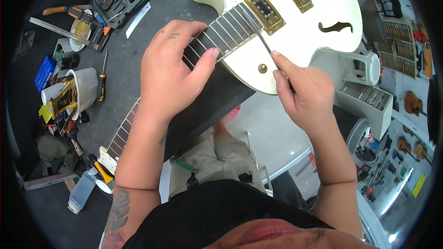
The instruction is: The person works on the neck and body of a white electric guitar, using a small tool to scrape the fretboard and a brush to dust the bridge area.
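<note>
A white electric guitar (302, 30) without strings lies face up on the dark workbench, its neck running down to the lower left. My left hand (168, 71) grips the neck (226, 34), with thumb and fingers on the fretted board; my forearm covers the neck's middle. Held between the thumb and fingers of my right hand (307, 90) is a slim, dark metal file (263, 39). Its far end rests over the last frets, beside the gold-framed pickup (266, 11). The file's near end is hidden in my palm.
Left on the bench are a yellow-black screwdriver (102, 80), a white tub of parts (87, 87), a clamp (67, 32), a toolbox (122, 2) and a clear bottle (82, 192). A white stool (368, 68) and a bin (364, 143) stand at the right.
</note>
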### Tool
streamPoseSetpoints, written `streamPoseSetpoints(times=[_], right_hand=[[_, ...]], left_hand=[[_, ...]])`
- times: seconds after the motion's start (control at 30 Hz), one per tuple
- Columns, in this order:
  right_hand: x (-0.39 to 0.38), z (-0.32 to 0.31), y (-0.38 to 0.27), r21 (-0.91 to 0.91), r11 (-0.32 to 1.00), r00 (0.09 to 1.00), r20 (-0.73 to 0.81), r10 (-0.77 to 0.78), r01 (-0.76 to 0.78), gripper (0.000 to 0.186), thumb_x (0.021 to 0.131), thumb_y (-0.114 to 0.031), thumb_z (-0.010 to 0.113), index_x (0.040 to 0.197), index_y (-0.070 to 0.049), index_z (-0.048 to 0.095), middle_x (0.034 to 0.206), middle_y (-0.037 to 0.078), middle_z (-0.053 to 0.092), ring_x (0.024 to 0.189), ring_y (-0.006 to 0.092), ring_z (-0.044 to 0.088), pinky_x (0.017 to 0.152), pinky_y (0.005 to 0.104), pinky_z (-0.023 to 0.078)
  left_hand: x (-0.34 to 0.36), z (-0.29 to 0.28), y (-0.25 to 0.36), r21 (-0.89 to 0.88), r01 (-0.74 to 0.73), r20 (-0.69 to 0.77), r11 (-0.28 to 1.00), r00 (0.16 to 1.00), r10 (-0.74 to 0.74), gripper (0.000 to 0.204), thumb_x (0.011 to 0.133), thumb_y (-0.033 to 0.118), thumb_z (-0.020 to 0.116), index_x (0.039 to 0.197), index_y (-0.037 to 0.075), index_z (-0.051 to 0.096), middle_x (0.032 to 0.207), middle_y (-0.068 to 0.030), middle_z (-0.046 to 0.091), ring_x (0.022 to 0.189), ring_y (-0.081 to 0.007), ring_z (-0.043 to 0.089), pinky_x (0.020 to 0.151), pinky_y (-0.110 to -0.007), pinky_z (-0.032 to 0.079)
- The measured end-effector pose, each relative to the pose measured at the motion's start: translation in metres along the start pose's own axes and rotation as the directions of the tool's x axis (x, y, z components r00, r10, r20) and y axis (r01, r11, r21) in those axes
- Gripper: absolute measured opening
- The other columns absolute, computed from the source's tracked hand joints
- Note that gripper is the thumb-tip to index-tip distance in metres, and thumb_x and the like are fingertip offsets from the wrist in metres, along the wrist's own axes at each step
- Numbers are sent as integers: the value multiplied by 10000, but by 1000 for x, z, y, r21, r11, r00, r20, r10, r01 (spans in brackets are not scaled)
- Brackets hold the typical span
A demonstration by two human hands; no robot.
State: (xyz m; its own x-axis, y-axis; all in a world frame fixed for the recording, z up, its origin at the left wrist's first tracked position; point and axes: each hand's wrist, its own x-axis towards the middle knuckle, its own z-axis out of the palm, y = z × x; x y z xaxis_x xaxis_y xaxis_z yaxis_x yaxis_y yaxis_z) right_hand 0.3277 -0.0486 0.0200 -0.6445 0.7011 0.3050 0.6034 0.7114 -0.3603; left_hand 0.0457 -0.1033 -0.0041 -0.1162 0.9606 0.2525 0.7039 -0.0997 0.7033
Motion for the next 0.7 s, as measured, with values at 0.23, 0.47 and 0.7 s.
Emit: streamPoseSetpoints(times=[0.23,0.47,0.7], right_hand=[[-5,3,9,-26,999,1000,-8,-26,26,427,871,-46,870,1291,-109,826,716,23,698,599,216,654,582,366,493],[26,10,0,-20,1000,999,30,-13,14,414,886,-65,851,1295,-110,802,721,31,710,616,247,682,585,392,507],[15,11,0,-11,1000,999,-36,-13,13,377,900,-65,838,1274,-94,804,753,34,738,618,251,691,585,402,514]], left_hand=[[1,0,4,10,9,17,1000,1000,-9,391,897,131,862,1247,-15,769,1114,-131,772,979,-274,693,915,-378,564],[2,-2,3,-35,29,19,999,999,-28,387,907,143,856,1250,-13,765,1117,-140,767,979,-280,690,909,-385,565],[1,-2,4,-18,-6,12,1000,1000,7,394,905,142,859,1253,-15,762,1121,-148,765,970,-280,691,911,-385,566]])
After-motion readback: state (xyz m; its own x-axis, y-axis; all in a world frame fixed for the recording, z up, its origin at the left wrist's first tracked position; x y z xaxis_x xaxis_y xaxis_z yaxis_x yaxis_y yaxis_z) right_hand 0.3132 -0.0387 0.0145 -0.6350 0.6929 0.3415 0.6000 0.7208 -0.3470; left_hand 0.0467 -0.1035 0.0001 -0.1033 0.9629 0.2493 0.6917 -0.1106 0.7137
